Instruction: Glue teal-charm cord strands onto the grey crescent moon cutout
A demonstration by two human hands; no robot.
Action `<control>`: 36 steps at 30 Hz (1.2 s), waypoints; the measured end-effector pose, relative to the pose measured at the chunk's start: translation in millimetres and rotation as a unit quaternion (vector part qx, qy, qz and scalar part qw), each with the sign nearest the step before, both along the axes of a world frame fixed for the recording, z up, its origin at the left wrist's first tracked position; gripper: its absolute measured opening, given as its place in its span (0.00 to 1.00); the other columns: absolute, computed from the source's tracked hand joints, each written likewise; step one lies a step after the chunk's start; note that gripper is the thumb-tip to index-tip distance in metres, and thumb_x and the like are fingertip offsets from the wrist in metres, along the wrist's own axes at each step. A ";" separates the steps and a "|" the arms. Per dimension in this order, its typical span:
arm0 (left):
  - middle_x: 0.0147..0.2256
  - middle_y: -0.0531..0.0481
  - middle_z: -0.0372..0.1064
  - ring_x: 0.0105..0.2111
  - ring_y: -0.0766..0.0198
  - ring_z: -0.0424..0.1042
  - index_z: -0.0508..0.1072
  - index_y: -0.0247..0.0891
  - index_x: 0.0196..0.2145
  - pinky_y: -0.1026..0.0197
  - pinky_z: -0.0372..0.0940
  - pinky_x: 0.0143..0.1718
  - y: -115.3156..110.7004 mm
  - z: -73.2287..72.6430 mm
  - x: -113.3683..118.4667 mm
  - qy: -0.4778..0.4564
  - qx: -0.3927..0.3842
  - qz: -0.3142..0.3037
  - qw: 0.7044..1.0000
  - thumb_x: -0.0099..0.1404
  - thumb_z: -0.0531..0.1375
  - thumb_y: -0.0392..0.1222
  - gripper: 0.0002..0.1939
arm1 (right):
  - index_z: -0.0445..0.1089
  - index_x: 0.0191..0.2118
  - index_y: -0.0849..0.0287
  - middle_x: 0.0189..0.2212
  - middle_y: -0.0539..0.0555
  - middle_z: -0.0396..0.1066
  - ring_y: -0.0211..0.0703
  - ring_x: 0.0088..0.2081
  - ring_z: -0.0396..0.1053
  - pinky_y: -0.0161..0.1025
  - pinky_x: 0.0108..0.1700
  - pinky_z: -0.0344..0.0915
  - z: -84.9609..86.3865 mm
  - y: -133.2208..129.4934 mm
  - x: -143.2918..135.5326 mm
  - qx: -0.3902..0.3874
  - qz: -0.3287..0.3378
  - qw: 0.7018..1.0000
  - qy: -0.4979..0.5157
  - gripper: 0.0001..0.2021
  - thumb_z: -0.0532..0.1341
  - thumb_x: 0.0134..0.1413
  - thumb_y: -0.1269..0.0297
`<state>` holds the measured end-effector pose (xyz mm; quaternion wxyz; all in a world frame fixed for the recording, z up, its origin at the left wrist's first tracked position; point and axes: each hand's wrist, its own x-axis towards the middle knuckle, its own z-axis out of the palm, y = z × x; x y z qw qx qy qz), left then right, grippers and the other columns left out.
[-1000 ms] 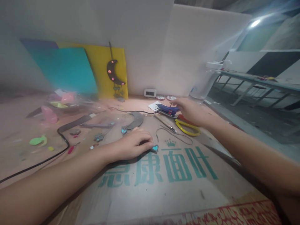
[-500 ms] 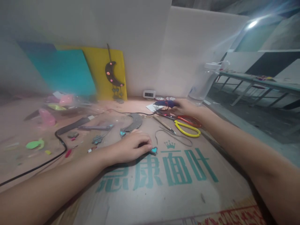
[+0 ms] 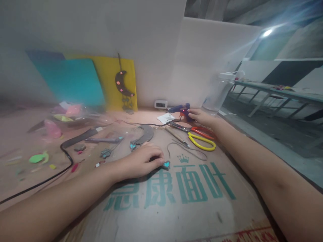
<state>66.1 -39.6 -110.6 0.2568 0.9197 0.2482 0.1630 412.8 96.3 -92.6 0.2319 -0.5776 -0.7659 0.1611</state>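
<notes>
My left hand [image 3: 145, 160] rests on the cardboard sheet, fingers curled, its thumb and fingertips on a small grey heart-shaped piece [image 3: 166, 164] with a bright blue heart at its centre. Just behind it lies a grey crescent moon [image 3: 145, 134]; a blue-centred piece [image 3: 133, 146] sits at its lower end. My right hand [image 3: 202, 117] reaches to the back of the table, fingertips closed at the rear of a blue glue gun's handle [image 3: 186, 112]. The gun's nozzle points left over a white paper piece [image 3: 166, 118]. Part of the right hand's grip is hidden.
Orange-handled scissors [image 3: 202, 131], yellow-handled scissors [image 3: 202, 143], a pen-like tool [image 3: 178, 136] and loose cord lie right of centre. A black cable [image 3: 67, 151] crosses the left side among clay scraps. A clear bottle [image 3: 218, 90] stands at the back right, a small digital clock [image 3: 160, 104] by the wall.
The glue gun has gone from lying tilted in my right hand to standing more upright, with its handle and red light showing. My left hand stays on the heart piece.
</notes>
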 end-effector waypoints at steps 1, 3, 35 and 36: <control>0.36 0.49 0.74 0.40 0.60 0.69 0.72 0.39 0.34 0.56 0.56 0.50 0.0 -0.1 -0.1 0.000 0.002 0.000 1.000 0.75 0.51 0.49 0.17 | 0.72 0.57 0.56 0.52 0.55 0.78 0.47 0.50 0.76 0.45 0.53 0.72 0.4 -0.3 -0.8 0.002 -0.001 1.000 -0.002 0.19 0.50 0.68 0.62; 0.35 0.49 0.74 0.40 0.60 0.69 0.73 0.39 0.34 0.56 0.56 0.50 -0.2 -0.3 -0.3 0.001 0.005 0.001 1.000 0.75 0.51 0.49 0.17 | 0.75 0.54 0.56 0.51 0.55 0.79 0.49 0.50 0.76 0.47 0.55 0.71 2.0 0.5 -3.2 0.010 -0.004 1.000 -0.014 0.17 0.54 0.66 0.62; 0.39 0.47 0.74 0.43 0.57 0.69 0.74 0.39 0.36 0.53 0.55 0.49 -5.0 8.6 1.5 0.078 0.043 -0.034 0.995 0.75 0.52 0.46 0.15 | 0.76 0.49 0.56 0.46 0.59 0.74 0.47 0.44 0.72 0.44 0.45 0.68 0.1 -143.9 -101.2 0.178 0.317 0.918 -0.156 0.12 0.56 0.69 0.67; 0.39 0.47 0.74 0.42 0.58 0.69 0.74 0.39 0.36 0.53 0.55 0.49 -5.3 7.9 1.4 0.073 0.047 -0.032 0.996 0.75 0.52 0.47 0.15 | 0.77 0.47 0.57 0.45 0.59 0.74 0.47 0.43 0.71 0.44 0.45 0.68 -3.8 -142.8 -101.2 0.186 0.314 0.919 -0.150 0.12 0.55 0.69 0.67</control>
